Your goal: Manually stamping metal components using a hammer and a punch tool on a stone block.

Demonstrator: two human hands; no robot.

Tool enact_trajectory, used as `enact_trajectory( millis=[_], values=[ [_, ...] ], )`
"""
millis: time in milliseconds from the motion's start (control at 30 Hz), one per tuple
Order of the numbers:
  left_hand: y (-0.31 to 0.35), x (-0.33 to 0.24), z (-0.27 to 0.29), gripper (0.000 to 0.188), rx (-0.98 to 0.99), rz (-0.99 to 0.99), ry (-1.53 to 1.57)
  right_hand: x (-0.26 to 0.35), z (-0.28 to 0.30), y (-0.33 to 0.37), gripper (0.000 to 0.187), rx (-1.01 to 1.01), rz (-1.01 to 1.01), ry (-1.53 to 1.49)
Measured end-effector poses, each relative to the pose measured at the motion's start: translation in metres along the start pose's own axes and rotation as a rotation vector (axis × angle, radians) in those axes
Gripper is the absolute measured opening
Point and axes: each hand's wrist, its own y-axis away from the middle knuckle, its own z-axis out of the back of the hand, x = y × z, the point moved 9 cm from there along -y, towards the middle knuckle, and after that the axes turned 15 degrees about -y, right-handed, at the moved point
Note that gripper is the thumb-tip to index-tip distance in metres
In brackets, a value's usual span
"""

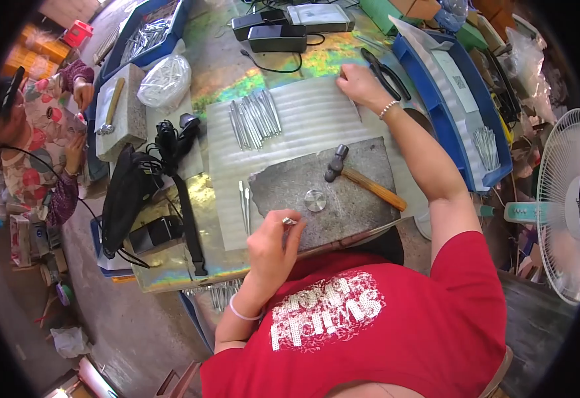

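Observation:
My left hand (271,247) is closed in a pinch at the near left edge of a dark stone slab (283,179), with a small silvery metal piece (290,221) showing between thumb and fingers. My right hand (361,85) reaches far out to the far right corner of a white foam sheet (316,106). Its fingers are curled; whatever they may hold is hidden. On the slab lie a hammer (366,182) with a wooden handle and a round metal disc (315,200). Beyond the slab, a bundle of slim silver rods (255,119) rests on the foam. Two loose rods (245,205) lie left of the slab.
Black-handled pliers (384,74) lie beside my right hand. Blue trays (449,119) stand right, near a fan (562,205). A black bag (130,192) sits left. Another person (38,132) works at far left by a stone block (125,116) with a hammer on it.

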Motion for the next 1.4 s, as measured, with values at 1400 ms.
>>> enact_trajectory(
  millis=[1400],
  values=[
    [-0.024, 0.019, -0.031, 0.005, 0.097, 0.165, 0.331, 0.154, 0.05, 0.216, 0.021, 0.174, -0.122, -0.712]
  ],
)
